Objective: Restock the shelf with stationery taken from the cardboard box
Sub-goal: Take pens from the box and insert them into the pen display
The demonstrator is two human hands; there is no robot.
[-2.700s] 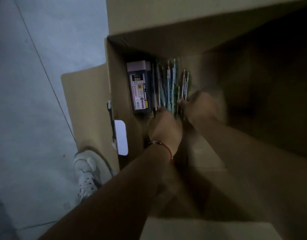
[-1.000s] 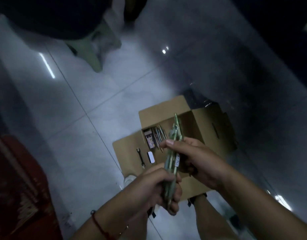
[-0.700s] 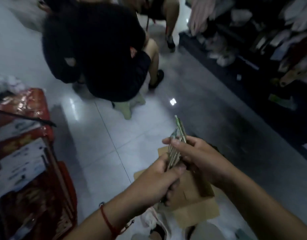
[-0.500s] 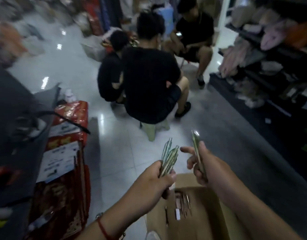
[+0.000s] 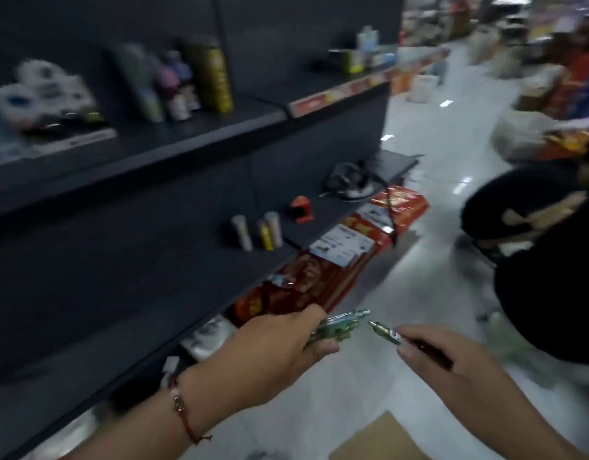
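In the head view, a dark shelf (image 5: 187, 134) fills the left half of the frame, running from the left edge toward the upper middle. On its upper board stand blurred bottles and cans (image 5: 187, 81), and at the far left some white packages (image 5: 44, 91). On the lower board, near the middle of the frame, three small tubes (image 5: 256, 232) stand upright close together, with a small red object (image 5: 301, 209) just beside them to the right. Below the boards, red packages (image 5: 319, 280) lean along the bottom of the shelf down to the white tiled floor (image 5: 419, 260). At the right edge a person in black clothes (image 5: 545, 260) crouches on the floor. A corner of the cardboard box (image 5: 379, 439) shows at the bottom edge, right of the middle.

The left hand (image 5: 270, 356), with a red bracelet (image 5: 183, 413) on the wrist, grips a bundle of greenish pens (image 5: 339, 325) (their tips point to the right). The right hand (image 5: 452, 366), at lower right, pinches a single pen (image 5: 386, 333) between thumb and fingers; its tip is near the bundle but apart from it. Both hands are in front of the lower part of the shelf, above the floor. The pens look thin, with clear green bodies, a little blurred.
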